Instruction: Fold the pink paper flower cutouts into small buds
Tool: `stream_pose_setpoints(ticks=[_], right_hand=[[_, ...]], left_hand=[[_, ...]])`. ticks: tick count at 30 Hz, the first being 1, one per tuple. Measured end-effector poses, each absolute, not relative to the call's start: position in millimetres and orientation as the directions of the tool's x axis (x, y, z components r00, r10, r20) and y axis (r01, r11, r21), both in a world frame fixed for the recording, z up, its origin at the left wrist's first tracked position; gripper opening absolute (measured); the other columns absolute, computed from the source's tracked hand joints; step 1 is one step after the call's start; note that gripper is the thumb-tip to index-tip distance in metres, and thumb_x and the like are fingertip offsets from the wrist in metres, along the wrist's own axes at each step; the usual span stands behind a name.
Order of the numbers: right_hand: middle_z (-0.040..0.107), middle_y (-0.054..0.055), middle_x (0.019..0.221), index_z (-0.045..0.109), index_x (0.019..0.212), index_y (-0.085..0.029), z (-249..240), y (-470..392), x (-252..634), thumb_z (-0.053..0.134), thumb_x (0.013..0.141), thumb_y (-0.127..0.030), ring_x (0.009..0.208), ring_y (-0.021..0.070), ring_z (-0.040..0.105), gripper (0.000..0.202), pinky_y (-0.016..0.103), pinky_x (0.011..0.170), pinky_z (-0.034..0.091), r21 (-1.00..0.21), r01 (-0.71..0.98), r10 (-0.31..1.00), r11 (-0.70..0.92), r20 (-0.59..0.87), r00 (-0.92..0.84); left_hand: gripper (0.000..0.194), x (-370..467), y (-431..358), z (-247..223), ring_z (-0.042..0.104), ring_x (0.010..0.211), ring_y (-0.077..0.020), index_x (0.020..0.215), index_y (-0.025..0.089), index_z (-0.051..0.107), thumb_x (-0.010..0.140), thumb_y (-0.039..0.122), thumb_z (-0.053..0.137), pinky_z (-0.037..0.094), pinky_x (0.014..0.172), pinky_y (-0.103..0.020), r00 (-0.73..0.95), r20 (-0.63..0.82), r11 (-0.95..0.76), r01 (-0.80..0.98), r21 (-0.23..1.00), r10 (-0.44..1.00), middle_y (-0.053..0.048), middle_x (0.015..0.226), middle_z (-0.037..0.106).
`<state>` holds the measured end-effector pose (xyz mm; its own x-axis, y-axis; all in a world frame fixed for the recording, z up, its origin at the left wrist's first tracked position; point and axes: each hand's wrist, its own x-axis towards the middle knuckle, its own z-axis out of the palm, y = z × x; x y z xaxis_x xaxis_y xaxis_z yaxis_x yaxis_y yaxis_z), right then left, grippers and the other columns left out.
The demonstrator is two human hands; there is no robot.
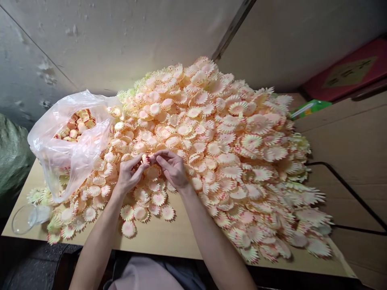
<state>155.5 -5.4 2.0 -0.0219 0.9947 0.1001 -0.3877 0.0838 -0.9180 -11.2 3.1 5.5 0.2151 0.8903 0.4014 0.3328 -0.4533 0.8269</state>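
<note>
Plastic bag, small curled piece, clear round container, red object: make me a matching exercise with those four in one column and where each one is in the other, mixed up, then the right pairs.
Things
1. Plastic bag
2. Small curled piece
3. Clear round container
4. Red object

Places
A. Upper right, with a yellowish panel on it
B. Near the left front corner of the table
C. At the fingertips of the left hand and right hand
D. Left of the top of the large pile

Right pairs: 1-D, 2-C, 3-B, 4-A
</note>
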Motion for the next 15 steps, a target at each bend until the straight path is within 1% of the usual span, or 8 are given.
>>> stream_pose_setpoints(ticks=[5, 8, 10, 13, 15], right_hand=[[0.075, 0.002, 0.084, 0.070, 0.088, -0.022, -2.0, -5.6, 156.3, 0.074, 0.078, -0.039, 0.076, 0.0158, 0.070, 0.020, 0.031, 0.077, 0.058, -0.917, -0.393, 0.996, 0.062, 0.082, -0.036], [0.075, 0.003, 0.085, 0.070, 0.089, -0.021, -4.7, -5.0, 156.6, 0.074, 0.079, -0.038, 0.074, 0.0157, 0.070, 0.020, 0.031, 0.076, 0.058, -0.913, -0.406, 0.996, 0.051, 0.076, -0.045], [0.075, 0.003, 0.083, 0.070, 0.088, -0.021, -5.0, -4.2, 156.7, 0.074, 0.079, -0.038, 0.070, 0.0149, 0.069, 0.020, 0.031, 0.074, 0.057, -0.911, -0.408, 0.996, 0.058, 0.081, -0.040], [0.074, 0.003, 0.080, 0.069, 0.086, -0.021, -3.6, -3.2, 156.5, 0.074, 0.078, -0.039, 0.069, 0.0149, 0.068, 0.020, 0.031, 0.072, 0.057, -0.914, -0.400, 0.996, 0.067, 0.085, -0.027], [0.074, 0.003, 0.079, 0.069, 0.086, -0.021, -2.7, -3.0, 156.3, 0.073, 0.078, -0.039, 0.070, 0.0156, 0.068, 0.020, 0.032, 0.073, 0.058, -0.916, -0.394, 0.996, 0.072, 0.086, -0.020]], left_hand=[[0.025, -9.1, 2.6, 9.5, 0.042, 0.048, -0.0054, 0.092, 0.008, 0.071, 0.088, 0.029, 0.059, 0.037, 0.049, -0.016, 0.242, 0.471, -0.529, 0.353, 0.771, 0.848, 0.003, 0.058, 0.054], [0.024, -8.4, 2.9, 8.4, 0.039, 0.047, -0.0051, 0.081, 0.009, 0.069, 0.090, 0.027, 0.056, 0.035, 0.048, -0.016, 0.235, 0.514, -0.565, 0.358, 0.744, 0.825, 0.003, 0.055, 0.050], [0.025, -8.3, 3.1, 6.4, 0.041, 0.047, -0.0056, 0.077, 0.010, 0.068, 0.091, 0.025, 0.054, 0.037, 0.049, -0.016, 0.230, 0.532, -0.579, 0.360, 0.731, 0.815, 0.002, 0.055, 0.052], [0.023, -8.6, 2.6, 4.3, 0.050, 0.051, -0.0074, 0.083, 0.010, 0.069, 0.091, 0.025, 0.054, 0.042, 0.053, -0.017, 0.225, 0.546, -0.590, 0.351, 0.727, 0.807, -0.002, 0.063, 0.062], [0.024, -9.0, 1.8, 4.2, 0.056, 0.055, -0.0090, 0.082, 0.010, 0.070, 0.091, 0.025, 0.054, 0.045, 0.056, -0.018, 0.212, 0.544, -0.583, 0.345, 0.736, 0.812, -0.004, 0.068, 0.066]])
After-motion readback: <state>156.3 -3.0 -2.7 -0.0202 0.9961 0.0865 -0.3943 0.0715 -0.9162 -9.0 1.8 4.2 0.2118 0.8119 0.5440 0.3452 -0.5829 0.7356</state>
